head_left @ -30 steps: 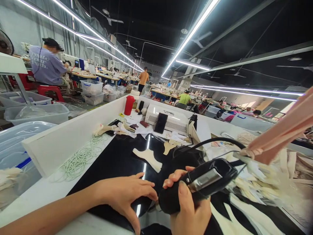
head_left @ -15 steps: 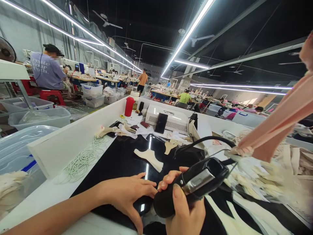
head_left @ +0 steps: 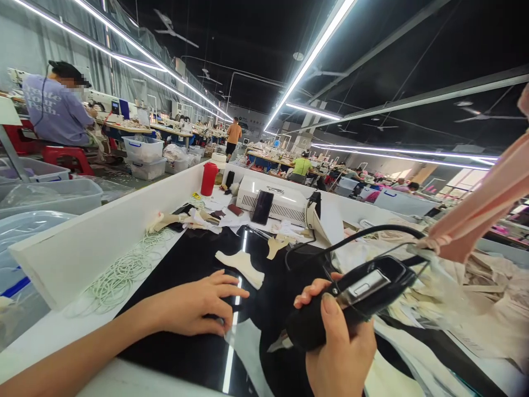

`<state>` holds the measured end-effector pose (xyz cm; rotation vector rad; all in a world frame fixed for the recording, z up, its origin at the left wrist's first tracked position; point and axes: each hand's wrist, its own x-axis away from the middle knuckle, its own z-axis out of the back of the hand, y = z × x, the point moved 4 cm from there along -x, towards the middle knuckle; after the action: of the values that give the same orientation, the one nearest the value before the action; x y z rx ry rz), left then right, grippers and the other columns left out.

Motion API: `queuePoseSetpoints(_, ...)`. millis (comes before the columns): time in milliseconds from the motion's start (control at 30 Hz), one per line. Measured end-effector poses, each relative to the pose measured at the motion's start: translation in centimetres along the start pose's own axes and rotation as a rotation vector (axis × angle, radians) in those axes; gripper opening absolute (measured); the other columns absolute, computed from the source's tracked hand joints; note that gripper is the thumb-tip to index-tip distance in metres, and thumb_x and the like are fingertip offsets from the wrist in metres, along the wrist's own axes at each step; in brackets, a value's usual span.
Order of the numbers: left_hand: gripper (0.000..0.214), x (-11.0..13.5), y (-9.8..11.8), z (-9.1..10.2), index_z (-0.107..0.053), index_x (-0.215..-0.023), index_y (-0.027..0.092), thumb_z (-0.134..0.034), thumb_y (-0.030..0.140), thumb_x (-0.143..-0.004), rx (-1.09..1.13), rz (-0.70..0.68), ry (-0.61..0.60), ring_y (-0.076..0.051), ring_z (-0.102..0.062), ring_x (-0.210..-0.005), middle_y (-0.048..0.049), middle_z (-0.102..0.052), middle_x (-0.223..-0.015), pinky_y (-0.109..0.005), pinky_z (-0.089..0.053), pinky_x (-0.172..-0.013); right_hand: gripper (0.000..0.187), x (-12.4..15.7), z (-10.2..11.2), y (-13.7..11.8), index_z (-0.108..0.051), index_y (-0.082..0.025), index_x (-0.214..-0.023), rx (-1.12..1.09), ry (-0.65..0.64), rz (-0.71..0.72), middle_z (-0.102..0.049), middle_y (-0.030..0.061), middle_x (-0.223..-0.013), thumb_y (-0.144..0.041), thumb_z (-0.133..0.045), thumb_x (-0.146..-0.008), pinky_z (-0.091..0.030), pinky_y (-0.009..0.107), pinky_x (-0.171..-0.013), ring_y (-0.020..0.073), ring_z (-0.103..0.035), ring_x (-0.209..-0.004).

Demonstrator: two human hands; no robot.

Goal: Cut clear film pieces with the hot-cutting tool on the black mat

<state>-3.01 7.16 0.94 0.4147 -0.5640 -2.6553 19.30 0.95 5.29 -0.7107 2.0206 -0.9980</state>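
Observation:
A bulky black corded hand tool point(head_left: 367, 292) with a shiny metal plate on its side is wrapped in my right hand point(head_left: 339, 336). Its pale pointed metal tip point(head_left: 281, 343) pokes out low on the left, near the glossy black work surface point(head_left: 165, 286). My left hand point(head_left: 202, 306) rests palm down on that surface with its fingers apart. Just below its fingertips lies a thin greyish-white cut piece point(head_left: 250, 353); whether they touch it I cannot tell. Beyond the left hand lies a curved cream fabric piece point(head_left: 243, 267), apart from both hands.
A twisted pink cloth strip point(head_left: 479, 209) holds up the tool's black cord point(head_left: 363, 231). Cream fabric pieces point(head_left: 397, 364) pile up at right. Pale green cord point(head_left: 119, 281) lies along the white left wall point(head_left: 103, 237). A phone point(head_left: 262, 207) leans on a white vented box point(head_left: 289, 205).
My right hand has moved right with the tool, away from my left hand. The left hand has shifted slightly left and up, and the greyish-white piece and the tool's tip now show.

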Motion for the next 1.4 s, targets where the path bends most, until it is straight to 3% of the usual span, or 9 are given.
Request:
queuePoseSetpoints(133, 0.032, 0.1, -0.9, 0.4, -0.072, -0.104, 0.025, -0.051, 0.002, -0.098, -0.273, 0.085, 0.191, -0.034, -0.038, -0.149, -0.0052, -0.048, -0.159, -0.066, -0.02, -0.124, 0.041, 0.3, -0.1, 0.1, -0.061, -0.025, -0.11, 0.012, -0.007, 0.012, -0.067, -0.0024, -0.082, -0.039, -0.085, -0.08, -0.058, 0.03, -0.062, 0.0135, -0.063, -0.065)
queuePoseSetpoints(233, 0.032, -0.1, -0.2, 0.2, -0.069, -0.113, 0.023, -0.049, 0.003, -0.099, -0.224, 0.131, 0.288, -0.029, -0.051, -0.138, -0.01, -0.057, -0.146, -0.056, -0.033, -0.121, 0.04, 0.6, -0.5, 0.4, -0.061, -0.026, -0.111, 0.019, -0.01, 0.01, -0.067, -0.0028, -0.083, -0.04, -0.083, -0.081, -0.058, 0.031, -0.064, 0.0139, -0.064, -0.066)
queuePoseSetpoints(333, 0.027, -0.4, 1.3, -0.7, -0.07, -0.119, 0.024, -0.072, 0.018, -0.093, 0.015, 0.181, 0.236, -0.026, -0.06, -0.124, -0.0084, -0.065, -0.131, -0.04, -0.05, -0.109, 0.04, 0.8, -1.1, 0.8, -0.06, -0.027, -0.112, 0.012, -0.007, 0.011, -0.067, -0.0034, -0.083, -0.041, -0.083, -0.082, -0.057, 0.029, -0.064, 0.0134, -0.064, -0.066)
queuePoseSetpoints(467, 0.063, -0.7, 2.8, -2.2, -0.067, -0.133, 0.027, -0.092, 0.035, -0.075, 0.156, 0.178, 0.102, -0.032, -0.057, -0.127, -0.008, -0.064, -0.136, -0.043, -0.05, -0.109, 0.04, 0.9, -1.8, 1.5, -0.059, -0.026, -0.113, 0.004, -0.037, 0.014, -0.069, -0.0029, -0.083, -0.04, -0.082, -0.083, -0.057, 0.029, -0.062, 0.014, -0.065, -0.065)
queuePoseSetpoints(667, 0.073, -0.8, 2.5, -3.3, -0.065, -0.138, 0.029, -0.089, 0.054, -0.074, 0.201, 0.148, 0.056, -0.035, -0.054, -0.126, -0.0098, -0.061, -0.139, -0.048, -0.05, -0.107, 0.039, 1.5, -1.9, 1.8, -0.058, -0.026, -0.114, 0.011, -0.039, 0.012, -0.069, -0.0034, -0.083, -0.037, -0.082, -0.085, -0.056, 0.03, -0.063, 0.0141, -0.065, -0.065)
queuePoseSetpoints(1400, 0.074, -0.7, 2.4, -3.7, -0.064, -0.138, 0.028, -0.086, 0.06, -0.075, 0.16, 0.09, 0.074, -0.036, -0.053, -0.128, -0.0108, -0.06, -0.141, -0.049, -0.042, -0.112, 0.035, 2.0, -2.0, 1.2, -0.06, -0.026, -0.112, -0.005, -0.035, 0.029, -0.065, -0.0041, -0.079, -0.036, -0.079, -0.084, -0.058, 0.031, -0.064, 0.0145, -0.063, -0.066)
